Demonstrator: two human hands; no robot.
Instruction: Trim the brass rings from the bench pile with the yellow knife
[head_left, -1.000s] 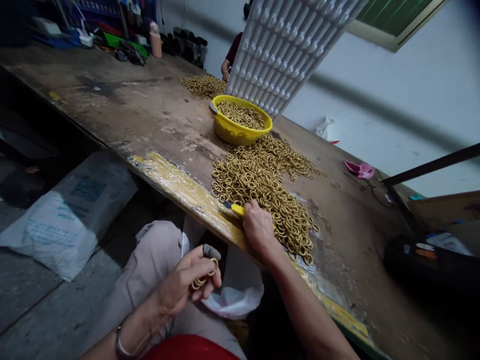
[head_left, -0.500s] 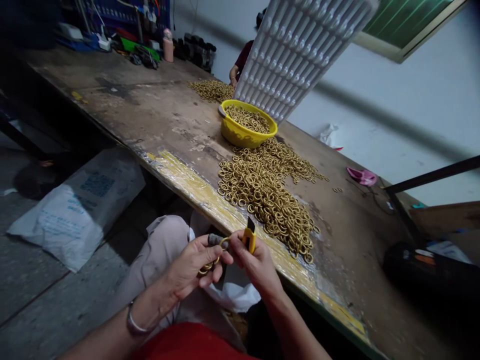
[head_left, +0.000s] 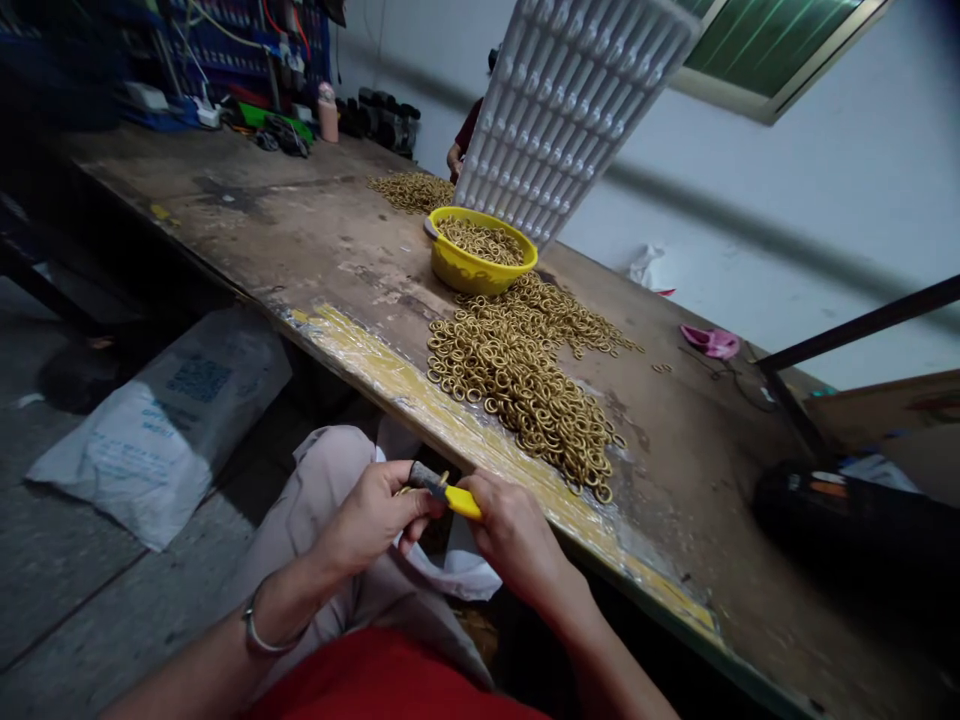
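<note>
My left hand (head_left: 369,515) is closed on a brass-coloured ring (head_left: 445,478), only part of which shows between the fingers. Dark grey wrapping (head_left: 424,474) covers its index finger. Gripped in my right hand (head_left: 517,522) is a yellow box cutter (head_left: 463,502), its front end against the ring and the wrapped finger. Whether the blade touches the ring is hard to see. Both hands are above my lap, just off the table's edge. A heap of similar rings (head_left: 525,380) lies on the table beyond them.
A yellow basin (head_left: 480,272) full of rings stands behind the heap, before a ribbed translucent panel (head_left: 570,100). Another person's hand (head_left: 454,160) is near a farther ring pile (head_left: 412,190). A white sack (head_left: 157,430) lies on the floor at left; tape covers the table edge (head_left: 390,375).
The box cutter has swung from upright in my right hand to pointing left at the ring. My left fingers have closed in around the ring. The view has shifted slightly.
</note>
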